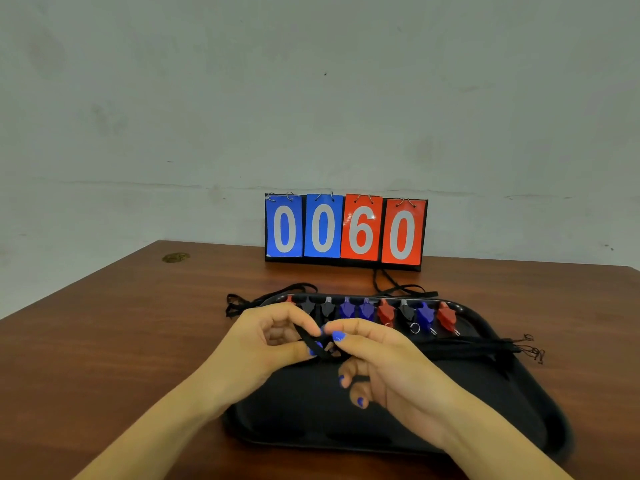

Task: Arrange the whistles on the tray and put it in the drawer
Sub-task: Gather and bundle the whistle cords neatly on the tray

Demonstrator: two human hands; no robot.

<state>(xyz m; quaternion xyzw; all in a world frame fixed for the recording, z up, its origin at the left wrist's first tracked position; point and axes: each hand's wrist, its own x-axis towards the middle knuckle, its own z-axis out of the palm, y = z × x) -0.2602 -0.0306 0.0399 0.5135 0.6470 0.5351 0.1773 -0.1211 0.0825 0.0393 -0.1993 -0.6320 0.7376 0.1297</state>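
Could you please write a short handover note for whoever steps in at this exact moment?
Left hand and right hand: both pinch one black lanyard over the tray; any whistle on it is hidden.
Whistles: red, black and blue, lined along the tray's far edge; cords trail right.
Scoreboard stands behind on the table.
Left: finish this lanyard, then tray into drawer, which is not in view.

A brown wooden table stands against a scuffed pale wall.

The light was soft and even; my hands looked slightly blurred, and the edges beyond them bowed.
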